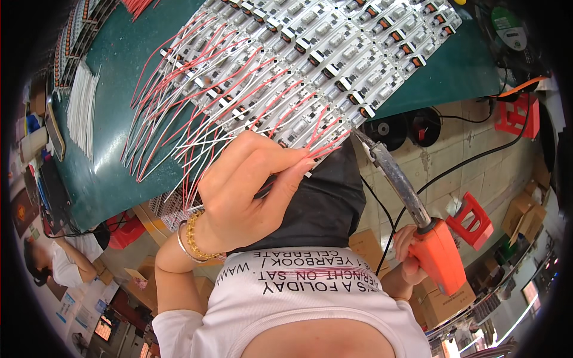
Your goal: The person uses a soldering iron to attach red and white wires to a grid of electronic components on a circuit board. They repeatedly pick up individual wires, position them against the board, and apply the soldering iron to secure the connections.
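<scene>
A panel of small circuit boards (358, 51) lies tilted across the green table and overhangs its near edge. Red and white wires (173, 101) trail leftward from several of its boards. At the panel's near corner my left hand (250, 185) pinches a red wire (327, 147) between thumb and forefinger. In my right hand (407, 253) is a soldering iron (439, 253) with an orange handle, its fingers wrapped around the grip. The iron's tip points up and left, close to the panel's corner beside the wire ends. Whether the tip touches a board I cannot tell.
On the green table (107, 185), a bundle of white wires (82, 110) and a phone (55, 128) lie at the left. Black spools (425, 126), red stools (471, 219) and a black cable (459, 170) are on the right. Another person (68, 262) sits far left.
</scene>
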`<state>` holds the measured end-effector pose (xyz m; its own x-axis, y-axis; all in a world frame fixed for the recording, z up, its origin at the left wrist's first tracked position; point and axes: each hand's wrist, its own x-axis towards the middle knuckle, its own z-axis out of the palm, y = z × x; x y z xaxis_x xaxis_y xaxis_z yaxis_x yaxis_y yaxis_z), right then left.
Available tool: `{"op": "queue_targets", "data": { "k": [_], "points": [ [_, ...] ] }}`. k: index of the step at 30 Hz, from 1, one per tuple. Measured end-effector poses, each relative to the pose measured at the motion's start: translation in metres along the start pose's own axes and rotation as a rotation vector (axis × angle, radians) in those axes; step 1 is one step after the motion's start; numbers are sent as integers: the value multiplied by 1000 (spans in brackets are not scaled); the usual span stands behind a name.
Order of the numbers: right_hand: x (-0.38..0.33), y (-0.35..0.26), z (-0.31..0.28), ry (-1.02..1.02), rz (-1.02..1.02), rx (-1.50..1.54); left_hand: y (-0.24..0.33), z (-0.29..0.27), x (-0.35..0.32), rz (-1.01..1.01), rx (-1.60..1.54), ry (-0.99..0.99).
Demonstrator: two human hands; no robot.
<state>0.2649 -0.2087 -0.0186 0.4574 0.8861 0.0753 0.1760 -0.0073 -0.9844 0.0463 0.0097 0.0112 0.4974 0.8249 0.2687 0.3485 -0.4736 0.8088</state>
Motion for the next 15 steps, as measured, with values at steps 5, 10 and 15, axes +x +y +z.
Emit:
{"op": "queue_targets", "data": {
  "k": [5,10,15],
  "points": [
    [-5,4,-8,-46,14,28,-1,0,-1,17,5,6],
    [-5,6,-13,-124,17,47,-1,0,-2,14,19,-4],
    [-14,9,-16,-101,76,41,0,1,-1,13,10,0]
  ]
}}
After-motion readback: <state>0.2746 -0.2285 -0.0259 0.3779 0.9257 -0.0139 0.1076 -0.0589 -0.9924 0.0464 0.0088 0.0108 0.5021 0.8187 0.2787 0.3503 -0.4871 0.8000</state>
